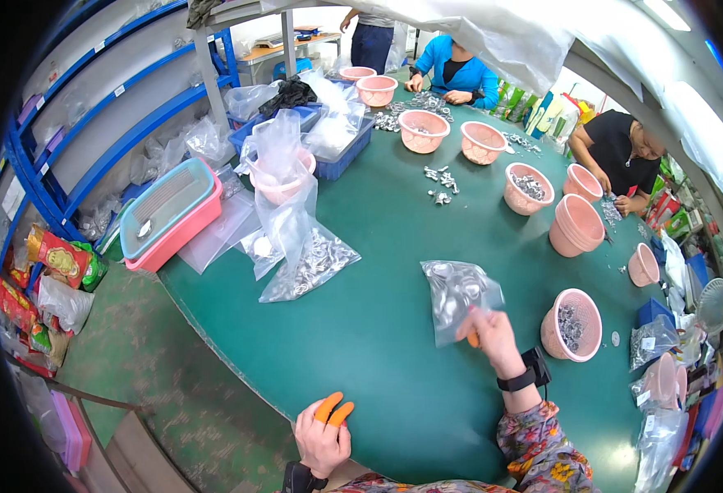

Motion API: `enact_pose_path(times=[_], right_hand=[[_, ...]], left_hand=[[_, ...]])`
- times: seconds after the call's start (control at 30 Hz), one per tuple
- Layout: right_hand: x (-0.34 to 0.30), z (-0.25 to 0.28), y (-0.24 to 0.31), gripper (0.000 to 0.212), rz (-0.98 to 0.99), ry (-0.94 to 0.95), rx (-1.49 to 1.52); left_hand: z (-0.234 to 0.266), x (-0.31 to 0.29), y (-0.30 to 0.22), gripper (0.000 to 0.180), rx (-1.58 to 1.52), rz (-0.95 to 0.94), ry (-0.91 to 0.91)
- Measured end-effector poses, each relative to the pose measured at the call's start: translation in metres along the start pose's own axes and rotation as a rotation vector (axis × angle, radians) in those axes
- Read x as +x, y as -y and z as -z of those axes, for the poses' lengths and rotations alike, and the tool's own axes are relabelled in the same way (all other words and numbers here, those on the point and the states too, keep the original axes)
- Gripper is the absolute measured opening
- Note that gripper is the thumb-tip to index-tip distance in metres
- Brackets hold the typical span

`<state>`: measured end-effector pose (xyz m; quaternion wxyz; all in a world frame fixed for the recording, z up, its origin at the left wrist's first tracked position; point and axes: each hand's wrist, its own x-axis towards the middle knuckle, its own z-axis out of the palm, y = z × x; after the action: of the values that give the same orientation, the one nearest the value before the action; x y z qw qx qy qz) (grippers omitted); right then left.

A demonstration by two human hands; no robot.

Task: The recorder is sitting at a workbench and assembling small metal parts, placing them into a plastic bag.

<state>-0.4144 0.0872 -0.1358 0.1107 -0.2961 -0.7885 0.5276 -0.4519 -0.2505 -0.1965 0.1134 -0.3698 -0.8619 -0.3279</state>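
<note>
My right hand (493,338) pinches the near corner of a clear plastic bag of small silvery metal parts (458,297), fingers closed on it; the bag lies flat on the dark green table top (378,329), right of centre. My left hand (322,434) rests at the near table edge, loosely curled with orange finger covers, holding nothing.

Risk, as I judge it: the grip is at one corner only, so lifting could tip the bag and spill parts if its mouth is unsealed; I cannot tell whether it is. The pink perforated plastic basket with metal parts (572,324) stands just right of the wrist and a sweep of the forearm could knock it.

Surface: the table carries more pink baskets, loose heaps of parts and a second filled clear bag (304,263) to the left. Room: blue steel shelving (74,123) far left, two seated people (542,115) at work along the far side.
</note>
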Motion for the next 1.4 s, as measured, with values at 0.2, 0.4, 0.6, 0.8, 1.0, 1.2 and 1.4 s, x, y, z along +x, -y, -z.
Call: enact_pose_path(times=[0.2, 0.4, 0.6, 0.8, 1.0, 1.2, 1.4], right_hand=[[-0.005, 0.035, 0.048, 0.035, 0.024, -0.17, 0.511], [-0.01, 0.05, 0.032, 0.036, -0.059, -0.157, 0.515], [-0.039, 0.031, 0.064, 0.043, -0.091, -0.036, 0.354], [-0.062, -0.007, 0.154, 0.043, -0.09, 0.353, -0.063], [-0.087, -0.065, 0.247, 0.034, 0.013, 0.726, -0.191], [-0.099, -0.145, 0.278, 0.032, -0.003, 0.741, -0.187], [-0.088, -0.21, 0.282, 0.031, 0.132, 0.713, -0.277]], left_hand=[[-0.005, 0.007, -0.006, 0.034, -0.015, 0.003, -0.002], [-0.003, 0.013, -0.011, 0.032, -0.013, 0.031, 0.016], [0.005, 0.017, -0.014, 0.031, -0.03, 0.081, 0.08], [0.051, 0.029, -0.013, 0.036, -0.507, 0.43, 0.116], [0.145, 0.079, 0.023, 0.061, -0.91, 0.455, -0.051], [0.204, 0.069, 0.069, 0.034, -1.061, 0.425, 0.265], [0.228, 0.074, 0.086, 0.03, -0.711, 0.374, 0.015]])
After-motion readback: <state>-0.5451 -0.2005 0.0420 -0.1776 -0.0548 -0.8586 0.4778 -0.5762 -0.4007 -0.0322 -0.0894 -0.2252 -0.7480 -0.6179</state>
